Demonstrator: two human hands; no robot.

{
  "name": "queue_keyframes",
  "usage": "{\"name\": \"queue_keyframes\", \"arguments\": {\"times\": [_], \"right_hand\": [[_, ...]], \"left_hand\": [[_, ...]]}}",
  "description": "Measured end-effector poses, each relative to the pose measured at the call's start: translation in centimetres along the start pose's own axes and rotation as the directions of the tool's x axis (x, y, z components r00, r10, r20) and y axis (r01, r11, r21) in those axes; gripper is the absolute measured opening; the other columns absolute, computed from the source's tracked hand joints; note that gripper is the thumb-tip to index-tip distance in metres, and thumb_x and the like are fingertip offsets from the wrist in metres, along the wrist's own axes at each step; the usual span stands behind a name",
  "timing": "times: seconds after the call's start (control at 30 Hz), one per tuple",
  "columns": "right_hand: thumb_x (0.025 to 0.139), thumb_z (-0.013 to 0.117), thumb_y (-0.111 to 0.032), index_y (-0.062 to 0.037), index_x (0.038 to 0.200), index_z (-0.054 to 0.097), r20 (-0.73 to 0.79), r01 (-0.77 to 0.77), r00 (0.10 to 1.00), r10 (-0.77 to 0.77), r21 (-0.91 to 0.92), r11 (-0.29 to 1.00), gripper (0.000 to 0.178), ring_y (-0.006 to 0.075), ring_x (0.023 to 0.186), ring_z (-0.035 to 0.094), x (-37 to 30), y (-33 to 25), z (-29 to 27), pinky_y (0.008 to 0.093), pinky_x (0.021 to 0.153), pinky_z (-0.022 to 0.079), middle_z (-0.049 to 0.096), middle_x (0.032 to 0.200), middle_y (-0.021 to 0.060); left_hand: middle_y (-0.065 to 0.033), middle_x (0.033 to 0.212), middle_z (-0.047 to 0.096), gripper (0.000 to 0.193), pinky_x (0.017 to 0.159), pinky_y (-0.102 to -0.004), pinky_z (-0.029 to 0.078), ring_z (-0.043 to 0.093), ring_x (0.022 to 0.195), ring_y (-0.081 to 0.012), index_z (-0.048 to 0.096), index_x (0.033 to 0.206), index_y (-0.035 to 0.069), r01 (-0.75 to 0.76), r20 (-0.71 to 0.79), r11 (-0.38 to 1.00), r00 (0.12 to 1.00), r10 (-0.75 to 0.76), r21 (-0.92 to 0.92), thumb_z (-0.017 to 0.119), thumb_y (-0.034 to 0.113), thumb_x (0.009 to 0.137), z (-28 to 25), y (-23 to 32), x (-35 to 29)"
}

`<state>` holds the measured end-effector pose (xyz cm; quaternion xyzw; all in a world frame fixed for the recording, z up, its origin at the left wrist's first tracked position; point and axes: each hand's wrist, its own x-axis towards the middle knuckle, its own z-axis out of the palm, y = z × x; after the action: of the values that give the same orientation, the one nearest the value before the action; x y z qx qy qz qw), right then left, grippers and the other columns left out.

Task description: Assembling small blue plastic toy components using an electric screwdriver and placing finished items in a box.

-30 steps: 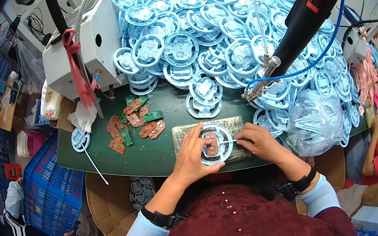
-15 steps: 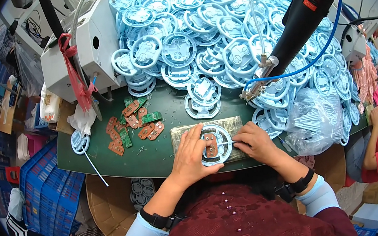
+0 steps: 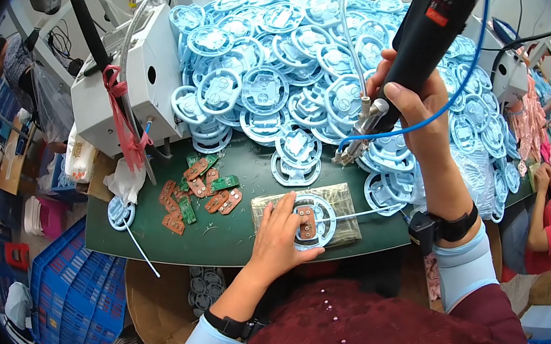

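My left hand (image 3: 275, 235) presses a light blue plastic ring-shaped part (image 3: 330, 234) onto a flat, tape-wrapped pad (image 3: 344, 198) at the table's front edge. Inside the ring lies a small brown circuit board (image 3: 307, 224), partly under my fingers. A thin pale blue rod (image 3: 370, 213) runs from the ring out to the right. My right hand (image 3: 422, 102) is wrapped round the lower body of a black powered screwdriver (image 3: 439, 18), which hangs tilted over the right of the table. Its metal tip (image 3: 349, 155) points down and left, above and apart from the ring.
A large heap of light blue ring parts (image 3: 265, 91) covers the back of the table. Brown and green circuit boards (image 3: 172, 202) lie at left, near a white machine (image 3: 127, 87). A blue hose (image 3: 461, 91) loops past my right hand. Other people sit or stand around.
My right hand has left the rod by the ring, risen to the right and taken hold of the screwdriver. The rod now shows at full length. My left hand stays on the ring part.
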<state>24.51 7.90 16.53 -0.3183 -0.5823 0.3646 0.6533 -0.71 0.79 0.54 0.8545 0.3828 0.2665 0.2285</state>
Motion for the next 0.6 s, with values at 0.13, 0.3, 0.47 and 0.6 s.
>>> {"name": "queue_keyframes", "arguments": {"times": [0.13, 0.3, 0.47, 0.6], "right_hand": [[0.083, 0.062, -0.002, 0.0055, 0.129, 0.046, 0.041, 0.055, 0.998, -0.054, -0.016, 0.998, 0.049, 0.0226, 0.076, 0.065, -0.4, -2.2, 4.0, 0.0365, 0.071, 0.054, 0.06, 0.093, 0.0125], [0.08, 0.063, 0.002, 0.0057, 0.128, 0.044, 0.047, -0.032, 0.998, 0.031, 0.024, 0.999, 0.052, 0.0181, 0.063, 0.062, -1.6, -3.0, 6.4, 0.0295, 0.059, 0.052, 0.056, 0.079, 0.0096], [0.079, 0.063, 0.004, 0.0053, 0.125, 0.045, 0.048, -0.017, 0.999, 0.018, -0.016, 1.0, 0.05, 0.0174, 0.063, 0.062, -2.5, -2.5, 7.3, 0.029, 0.058, 0.052, 0.056, 0.078, 0.0086], [0.079, 0.063, 0.005, 0.0048, 0.125, 0.045, 0.028, -0.04, 0.999, 0.041, -0.036, 0.999, 0.049, 0.0173, 0.063, 0.062, -2.8, -2.1, 7.5, 0.0288, 0.058, 0.052, 0.056, 0.077, 0.0082]], "left_hand": [[-0.0259, 0.144, 0.041, 0.067, 0.109, -0.058, 0.03, 0.043, 0.132, -0.0408, 0.058, 0.107, 0.005, -0.016, -0.027, 1.0, 1.0, 0.016, -0.009, 0.09, 0.036, 0.057, 0.2, -0.4, -0.3], [-0.0277, 0.144, 0.039, 0.071, 0.109, -0.0557, 0.029, 0.04, 0.133, -0.0412, 0.055, 0.11, 0.001, -0.021, -0.012, 1.0, 1.0, 0.021, 0.013, 0.089, 0.033, 0.057, 0.2, -0.4, -0.2], [-0.0277, 0.144, 0.039, 0.076, 0.109, -0.0555, 0.029, 0.039, 0.134, -0.0407, 0.054, 0.116, 0.0, -0.01, 0.006, 1.0, 1.0, 0.01, 0.013, 0.089, 0.033, 0.057, 0.1, -0.2, -0.4], [-0.0275, 0.144, 0.039, 0.08, 0.109, -0.0556, 0.029, 0.039, 0.134, -0.0401, 0.053, 0.12, -0.001, -0.017, 0.008, 1.0, 1.0, 0.016, 0.021, 0.089, 0.033, 0.057, 0.2, -0.1, -0.5]]}}
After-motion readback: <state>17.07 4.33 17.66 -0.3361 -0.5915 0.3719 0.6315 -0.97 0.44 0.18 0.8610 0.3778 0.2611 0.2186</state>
